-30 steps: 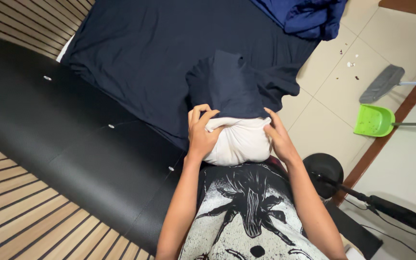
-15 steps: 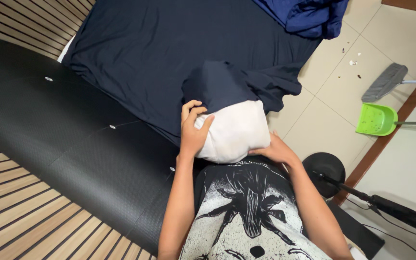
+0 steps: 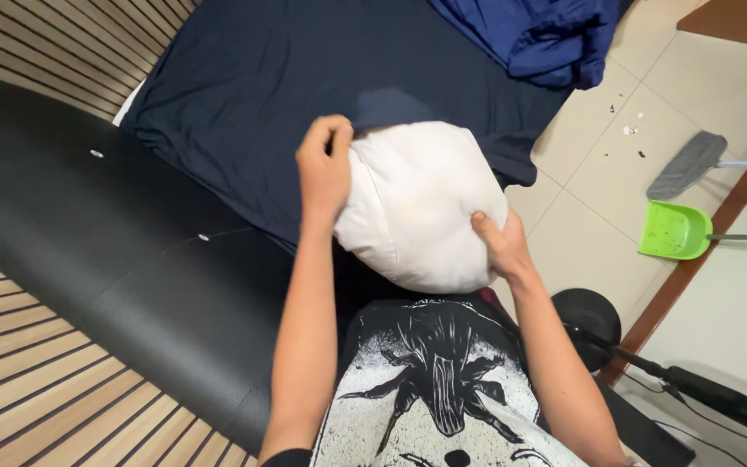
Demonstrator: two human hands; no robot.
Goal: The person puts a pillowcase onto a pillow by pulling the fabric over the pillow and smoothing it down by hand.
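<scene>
A white pillow (image 3: 417, 203) is held up in front of my chest, its far end still inside a dark navy pillowcase (image 3: 386, 105). My left hand (image 3: 323, 164) grips the pillowcase edge at the pillow's upper left corner, fingers closed. My right hand (image 3: 499, 244) clasps the pillow's lower right side from beneath. Most of the pillow is bare; only a small part of the case shows above it.
A dark navy sheet (image 3: 287, 86) covers the bed, with a black padded bed frame (image 3: 88, 242) and wooden slats (image 3: 36, 380) to the left. A blue blanket (image 3: 538, 35) lies at top. On the tiled floor stand a green dustpan (image 3: 672, 232), a broom (image 3: 689, 164) and a fan base (image 3: 588, 318).
The pillowcase has slid up and off most of the pillow. My left hand rose with the case edge; my right hand moved under the pillow and lifted it.
</scene>
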